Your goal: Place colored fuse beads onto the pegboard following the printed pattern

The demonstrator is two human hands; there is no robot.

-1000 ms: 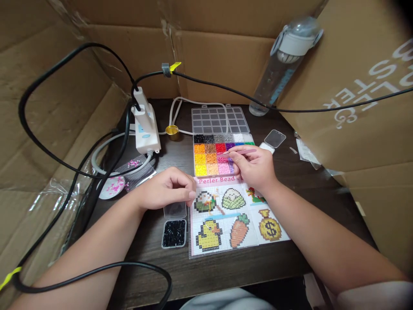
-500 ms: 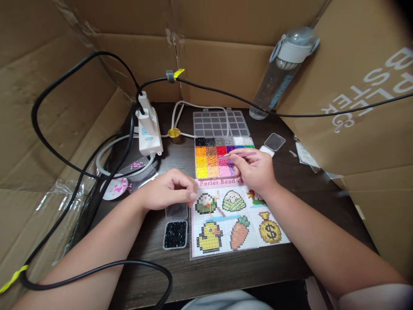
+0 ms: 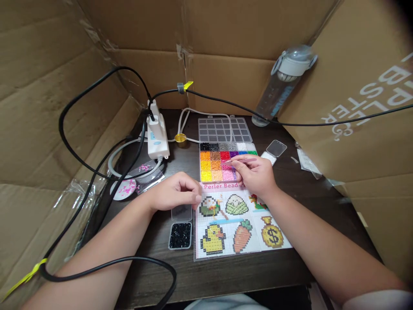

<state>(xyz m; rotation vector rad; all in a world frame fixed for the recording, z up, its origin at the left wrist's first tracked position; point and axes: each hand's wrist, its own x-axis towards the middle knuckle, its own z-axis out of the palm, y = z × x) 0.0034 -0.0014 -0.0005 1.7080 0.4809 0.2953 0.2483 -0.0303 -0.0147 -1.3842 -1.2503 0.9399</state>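
My right hand (image 3: 255,171) pinches pink tweezers (image 3: 248,160), whose tips point left over the red and pink compartments of a bead box (image 3: 200,168). Whether the tips hold a bead is too small to tell. My left hand (image 3: 179,192) is curled with thumb and forefinger together, at the upper left of a clear pegboard (image 3: 195,252); what it grips, if anything, is hidden. Under the pegboard lies a pattern sheet (image 3: 228,243) with a duck, a carrot and other pictures. Colored beads cover part of the upper left picture. Black beads (image 3: 180,235) fill a small open case below my left hand.
A white power strip (image 3: 158,144) and looping black cables (image 3: 61,120) stand at the left; one cable crosses in front. Behind are a small gold cup (image 3: 180,140) and a water bottle (image 3: 279,92). A small white case (image 3: 269,158) lies right. Cardboard walls (image 3: 226,77) surround the table.
The whole view has shifted slightly right and down. My right hand keeps the tweezers over the bead box, their tips slightly lower among the compartments. My left hand stays by the pegboard.
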